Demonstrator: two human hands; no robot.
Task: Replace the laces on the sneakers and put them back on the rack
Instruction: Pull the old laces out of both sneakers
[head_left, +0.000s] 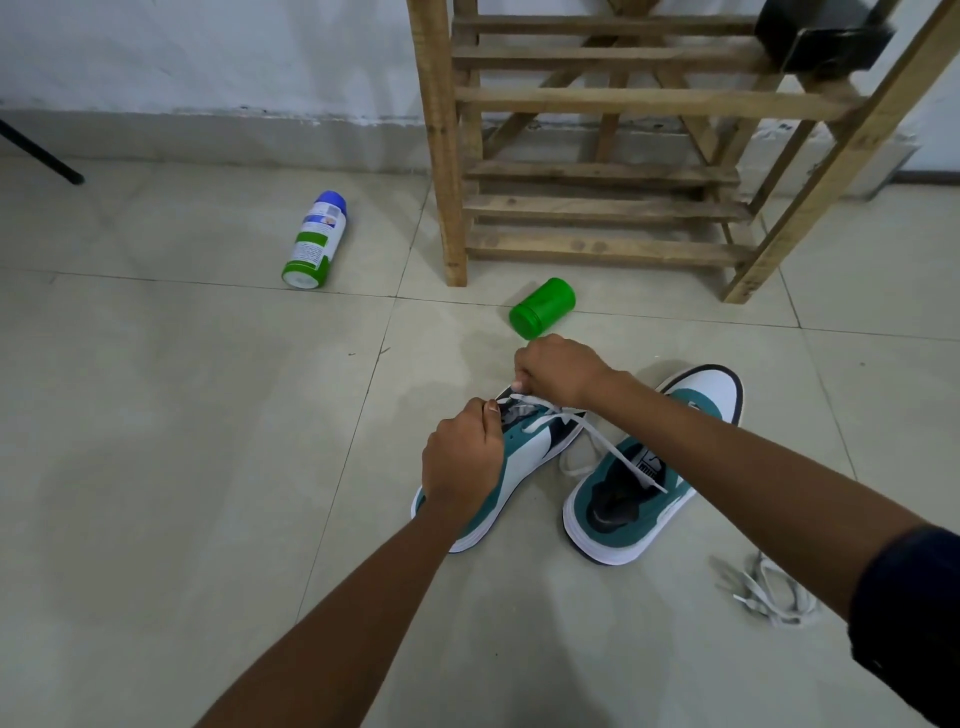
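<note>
Pinching white lace (597, 434), both hands, left hand (462, 460) and right hand (558, 371), curled over left sneaker (524, 462); other sneaker (649, 488) beside.

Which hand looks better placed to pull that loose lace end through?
Probably the right hand: it pinches the white lace trailing over the other teal-and-white sneaker, while the left hand steadies the teal-and-white sneaker being laced.

Teal-and-white sneakers (524, 467), white lace (597, 431), green cap (543, 307), seemingly grey loose laces (763, 592).
</note>
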